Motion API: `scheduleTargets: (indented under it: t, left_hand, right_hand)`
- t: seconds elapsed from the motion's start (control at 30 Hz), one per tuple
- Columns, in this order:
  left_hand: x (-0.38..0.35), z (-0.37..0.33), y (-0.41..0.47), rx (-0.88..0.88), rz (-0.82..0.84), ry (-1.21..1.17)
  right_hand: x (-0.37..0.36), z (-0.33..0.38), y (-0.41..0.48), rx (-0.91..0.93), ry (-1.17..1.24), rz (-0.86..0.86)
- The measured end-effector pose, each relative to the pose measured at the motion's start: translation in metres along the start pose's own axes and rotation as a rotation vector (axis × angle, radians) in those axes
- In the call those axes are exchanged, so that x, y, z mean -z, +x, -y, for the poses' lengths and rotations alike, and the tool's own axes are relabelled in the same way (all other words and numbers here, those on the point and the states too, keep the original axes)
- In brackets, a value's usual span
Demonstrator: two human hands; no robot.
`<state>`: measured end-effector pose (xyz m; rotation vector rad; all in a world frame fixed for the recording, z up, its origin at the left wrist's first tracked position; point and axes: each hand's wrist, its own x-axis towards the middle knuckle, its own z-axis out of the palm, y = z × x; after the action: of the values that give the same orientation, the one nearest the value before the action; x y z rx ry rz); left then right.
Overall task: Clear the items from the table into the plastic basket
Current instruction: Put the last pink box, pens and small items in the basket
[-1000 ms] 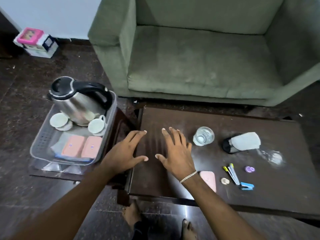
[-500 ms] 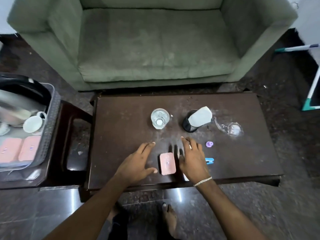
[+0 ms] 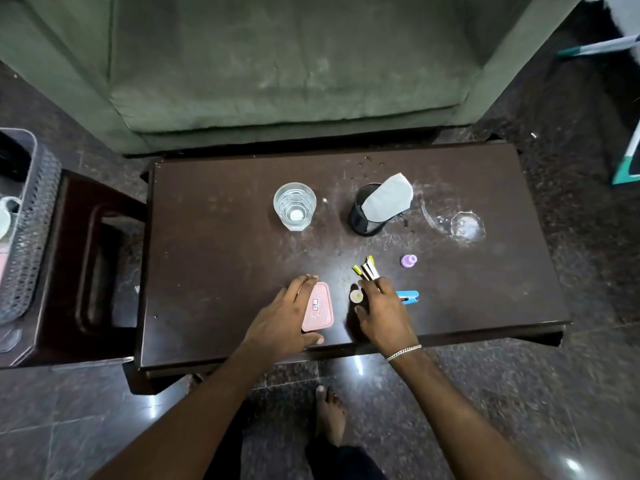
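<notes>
A flat pink box point(image 3: 320, 308) lies near the table's front edge. My left hand point(image 3: 282, 315) spans it, fingers at its far left corner and thumb at its near edge. Just right of it, my right hand point(image 3: 384, 315) curls over a bunch of pens point(image 3: 366, 270) whose yellow-tipped ends stick out past the fingertips. A small cream cap point(image 3: 356, 297) sits beside the thumb, and a blue clip point(image 3: 409, 296) lies to the right of the hand. The grey plastic basket point(image 3: 33, 216) stands at the far left on a side stool, mostly cut off.
On the dark table point(image 3: 214, 258) stand a water glass point(image 3: 294, 206), a black mesh holder point(image 3: 362, 220) with white paper in it, a clear glass piece point(image 3: 462, 225) and a purple cap point(image 3: 409, 260). A green sofa point(image 3: 277, 64) is behind. My bare feet are below.
The view swung right, away from the basket. Both hands moved to the table's front; the left one settled over the pink box and the right one closed on the pens.
</notes>
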<state>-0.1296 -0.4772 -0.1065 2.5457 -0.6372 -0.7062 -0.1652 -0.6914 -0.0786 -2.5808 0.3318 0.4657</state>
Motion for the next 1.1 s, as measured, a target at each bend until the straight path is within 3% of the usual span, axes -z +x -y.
scheduleTargets:
  t: [0.37, 0.6, 0.9, 1.1]
  left_hand:
    - [-0.005, 0.001, 0.003, -0.027, -0.059, 0.034]
    - [0.028, 0.021, -0.016, -0.046, -0.092, -0.014]
    - [0.120, 0.070, -0.068, -0.024, -0.205, -0.042]
    - [0.203, 0.144, -0.127, 0.032, -0.314, -0.029]
  right_hand:
    - [-0.009, -0.001, 0.005, 0.029, 0.004, -0.051]
    - [0.006, 0.019, 0.001, 0.078, 0.000, -0.098]
    - [0.026, 0.125, 0.002, 0.272, 0.018, -0.156]
    - [0.024, 0.250, 0.013, 0.463, -0.009, -0.161]
